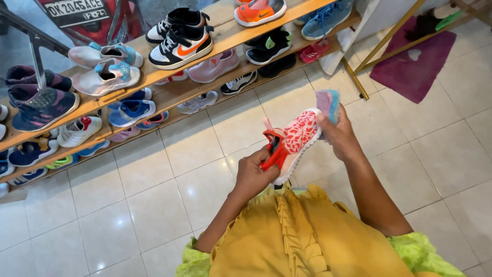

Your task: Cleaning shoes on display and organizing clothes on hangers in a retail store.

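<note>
Two hands busy wiping: left hand [252, 174] gripping red shoe [291, 141] by heel, right hand [338, 134] pinching blue cloth [328, 105] at toe; next, more rubbing

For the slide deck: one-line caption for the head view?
Left hand holds a small red-and-white shoe while right hand presses a blue cloth to its toe.

Single head camera looks steeply down, close over the hands [294, 154], facing tiled floor [169, 205] and shoe shelves [154, 77] beyond.
</note>
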